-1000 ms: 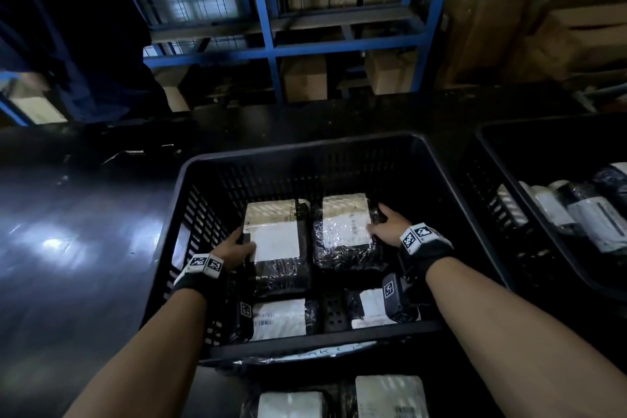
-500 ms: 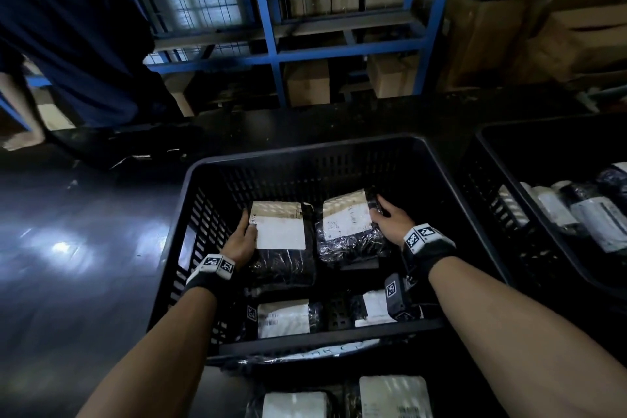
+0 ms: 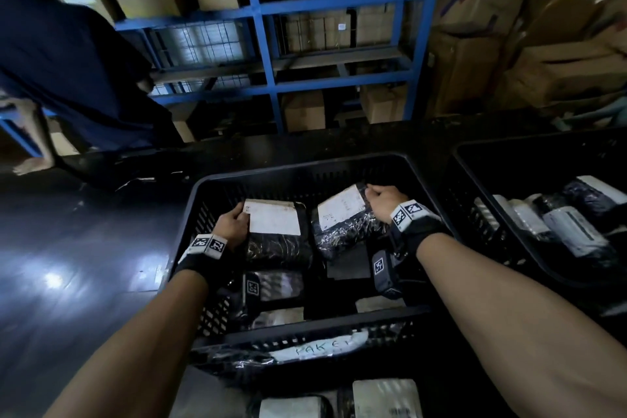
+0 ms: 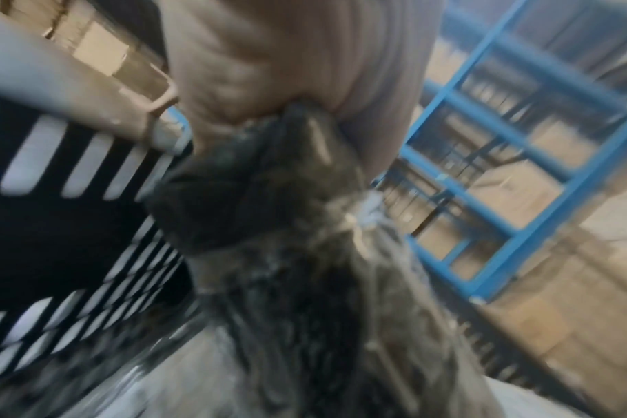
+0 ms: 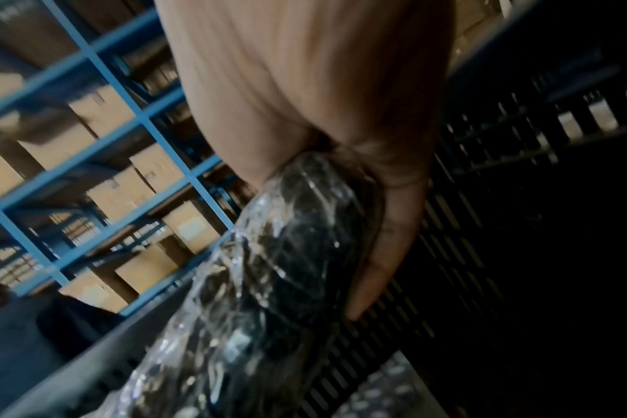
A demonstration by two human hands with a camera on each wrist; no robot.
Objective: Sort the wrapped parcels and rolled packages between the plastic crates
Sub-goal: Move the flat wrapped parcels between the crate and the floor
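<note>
Plastic-wrapped parcels [image 3: 339,405] lie nearest, outside the middle crate [image 3: 305,327], and more sit on its floor — so sorting looks well short of finished, though rolled packages [image 3: 556,224] already fill the right crate [image 3: 475,153]. Both arms reach into the middle crate. Left hand [image 3: 234,226] grips the left parcel [image 3: 276,236] at its edge; right hand [image 3: 381,202] clutches the right parcel [image 3: 342,217], tilted — its corner raised.
</note>
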